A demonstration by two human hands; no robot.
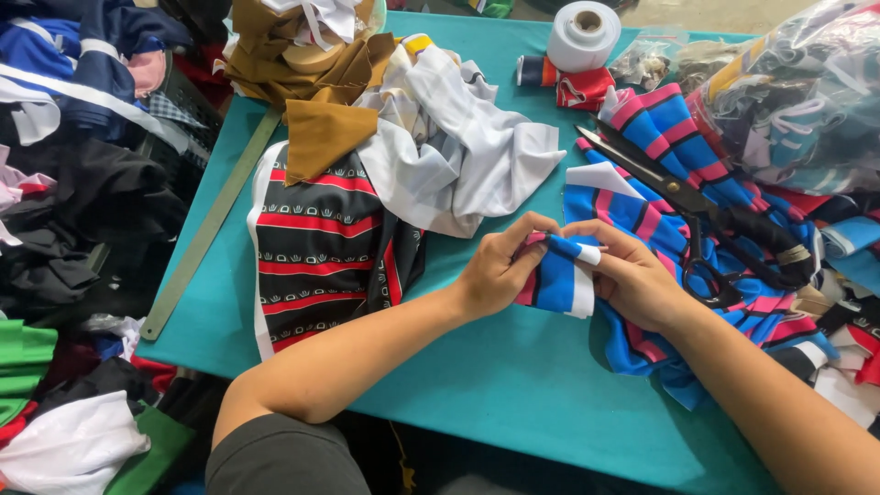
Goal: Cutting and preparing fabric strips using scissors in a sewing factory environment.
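Left hand (500, 270) and right hand (632, 275) both pinch a folded blue-pink-white striped cloth piece (557, 280) above the teal table (513, 385), with black scissors (683, 206) near its right edge.

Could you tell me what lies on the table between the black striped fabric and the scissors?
In the head view, both hands, left hand and right hand, hold a blue striped fabric piece there.

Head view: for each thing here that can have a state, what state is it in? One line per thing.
left hand: pinching the striped fabric piece
right hand: pinching the same piece's other edge
blue striped fabric piece: folded, held up between both hands
scissors: lying on the blue striped pile, blades shut
white tape roll: wound, standing on end
black and red patterned fabric: lying flat
metal ruler: lying flat on the table edge
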